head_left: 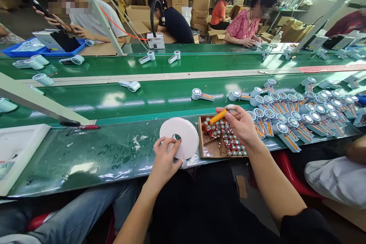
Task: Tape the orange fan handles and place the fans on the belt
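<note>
A flat white roll of tape [185,133] lies at the bench's front edge, with a short loose end hanging below it. My left hand [167,152] grips the roll's lower left side, fingers bent near the centre hole and thumb by the rim. Between the thumb and fingers of my right hand [240,122] is an orange cylindrical battery [218,116], held tilted above a shallow cardboard box [201,141]. Upright batteries with thin red wires [235,147] fill much of that box; my right hand hides its far right part.
Many pale blue fan-like housings [281,127] crowd the right side. A few others, such as one housing [197,93], lie on the green conveyor [160,99]. To the left are a white foam tray [25,141], a red-handled tool [88,126] and a slanted metal post [42,101]. Co-workers sit opposite.
</note>
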Tool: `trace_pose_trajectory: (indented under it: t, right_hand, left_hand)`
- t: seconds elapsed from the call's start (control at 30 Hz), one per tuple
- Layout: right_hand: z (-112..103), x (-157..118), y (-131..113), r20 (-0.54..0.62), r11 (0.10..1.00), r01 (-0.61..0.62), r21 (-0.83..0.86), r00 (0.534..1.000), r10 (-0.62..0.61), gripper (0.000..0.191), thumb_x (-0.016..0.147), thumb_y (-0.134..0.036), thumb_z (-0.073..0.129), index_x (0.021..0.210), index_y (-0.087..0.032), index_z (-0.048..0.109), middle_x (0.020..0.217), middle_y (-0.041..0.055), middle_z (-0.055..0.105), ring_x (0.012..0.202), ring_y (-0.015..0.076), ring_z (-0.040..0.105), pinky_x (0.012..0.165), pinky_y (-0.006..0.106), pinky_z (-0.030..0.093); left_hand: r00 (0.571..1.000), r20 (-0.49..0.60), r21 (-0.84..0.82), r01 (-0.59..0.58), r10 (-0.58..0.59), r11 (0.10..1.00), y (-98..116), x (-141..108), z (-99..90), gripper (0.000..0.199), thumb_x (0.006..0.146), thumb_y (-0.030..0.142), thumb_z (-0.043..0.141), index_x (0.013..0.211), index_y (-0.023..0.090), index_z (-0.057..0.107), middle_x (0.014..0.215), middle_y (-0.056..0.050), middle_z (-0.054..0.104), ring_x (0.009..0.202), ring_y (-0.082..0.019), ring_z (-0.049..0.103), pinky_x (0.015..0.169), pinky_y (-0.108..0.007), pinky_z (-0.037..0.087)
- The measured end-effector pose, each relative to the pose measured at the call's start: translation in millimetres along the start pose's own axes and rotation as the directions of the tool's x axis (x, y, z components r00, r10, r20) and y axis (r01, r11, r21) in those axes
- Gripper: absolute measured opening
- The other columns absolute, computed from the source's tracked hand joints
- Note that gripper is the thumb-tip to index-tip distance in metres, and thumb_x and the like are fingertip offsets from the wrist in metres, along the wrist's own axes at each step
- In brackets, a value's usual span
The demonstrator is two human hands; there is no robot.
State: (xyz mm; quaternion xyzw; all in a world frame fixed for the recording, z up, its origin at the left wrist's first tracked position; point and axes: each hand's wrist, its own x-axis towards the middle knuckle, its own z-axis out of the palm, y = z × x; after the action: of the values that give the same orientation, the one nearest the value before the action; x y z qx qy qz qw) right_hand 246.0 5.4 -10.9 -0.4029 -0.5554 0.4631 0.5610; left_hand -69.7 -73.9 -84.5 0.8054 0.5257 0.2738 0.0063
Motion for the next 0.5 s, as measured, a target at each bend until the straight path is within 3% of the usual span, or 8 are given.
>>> trace_pose_trajectory:
  t: [0.07, 0.13, 0.2, 0.3, 0.4, 0.47, 0.5]
  right_hand:
    - [7, -12, -20, -0.029, 1.0, 0.006, 0.029, 1.0, -0.005, 0.032, 0.094, -0.046, 0.076, 0.116, -0.024, 0.064, 0.111, 0.0065, 0.076, 0.106, 0.0249, 0.072, 0.099, 0.043, 0.056]
    - [17, -18, -36, 0.026, 0.98, -0.011, -0.199, 1.0, 0.016, 0.03, 0.091, -0.044, 0.08, 0.11, -0.022, 0.073, 0.097, 0.0043, 0.077, 0.09, 0.0236, 0.073, 0.085, 0.036, 0.059]
    - [26, -18, -46, 0.131, 0.888, 0.028, -0.459, 0.991, 0.036, 0.023, 0.091, -0.041, 0.079, 0.104, -0.021, 0.08, 0.081, 0.0011, 0.075, 0.073, 0.0194, 0.069, 0.071, 0.029, 0.055]
    - [29, -11, -47, 0.222, 0.798, 0.106, -0.594, 0.974, 0.036, 0.018, 0.094, -0.037, 0.075, 0.102, -0.023, 0.083, 0.068, -0.0023, 0.068, 0.062, 0.0156, 0.061, 0.063, 0.027, 0.048]
    - [25, -14, -34, 0.238, 0.881, -0.002, -0.474, 0.963, 0.13, 0.03, 0.087, -0.036, 0.081, 0.115, -0.025, 0.08, 0.075, -0.0023, 0.071, 0.07, 0.0182, 0.065, 0.066, 0.028, 0.052]
    - [28, -26, -18, 0.174, 0.965, -0.135, -0.225, 0.969, 0.177, 0.046, 0.081, -0.036, 0.086, 0.124, -0.025, 0.075, 0.091, -0.0001, 0.075, 0.085, 0.0219, 0.07, 0.076, 0.031, 0.059]
    - [33, -34, -8, 0.084, 0.983, -0.17, -0.066, 0.981, 0.176, 0.052, 0.079, -0.037, 0.087, 0.127, -0.025, 0.073, 0.099, 0.001, 0.076, 0.093, 0.0232, 0.071, 0.081, 0.032, 0.06]
  left_hand:
    - [0.999, -0.004, 0.059, -0.038, 0.039, 0.998, 3, 1, -4.4, 0.066, 0.076, 0.008, 0.067, 0.139, 0.027, 0.061, 0.128, -0.012, 0.059, 0.136, -0.041, 0.037, 0.115, -0.057, 0.041]
    - [0.995, -0.001, 0.113, -0.094, 0.095, 0.989, 8, 3, -10.2, 0.063, 0.079, 0.007, 0.067, 0.139, 0.026, 0.062, 0.129, -0.011, 0.061, 0.136, -0.041, 0.037, 0.115, -0.055, 0.041]
    - [0.985, 0.015, 0.157, -0.173, 0.173, 0.972, 13, 8, -18.0, 0.058, 0.084, 0.007, 0.067, 0.139, 0.024, 0.063, 0.132, -0.008, 0.064, 0.137, -0.04, 0.038, 0.117, -0.054, 0.04]
    - [0.96, 0.037, 0.2, -0.281, 0.279, 0.939, 17, 18, -32.3, 0.051, 0.091, 0.01, 0.066, 0.14, 0.023, 0.062, 0.138, -0.002, 0.066, 0.135, -0.038, 0.041, 0.119, -0.053, 0.036]
    - [0.94, 0.043, 0.232, -0.338, 0.337, 0.912, 20, 28, -44.9, 0.048, 0.094, 0.015, 0.067, 0.14, 0.025, 0.062, 0.137, 0.002, 0.068, 0.123, -0.034, 0.047, 0.116, -0.056, 0.036]
    - [0.936, 0.063, 0.239, -0.351, 0.346, 0.906, 22, 34, -47.6, 0.048, 0.094, 0.018, 0.068, 0.141, 0.026, 0.062, 0.133, 0.001, 0.07, 0.109, -0.031, 0.051, 0.111, -0.058, 0.037]
    - [0.939, 0.073, 0.227, -0.343, 0.335, 0.912, 24, 36, -46.2, 0.05, 0.093, 0.02, 0.07, 0.141, 0.027, 0.061, 0.131, 0.0, 0.071, 0.103, -0.03, 0.051, 0.107, -0.057, 0.039]
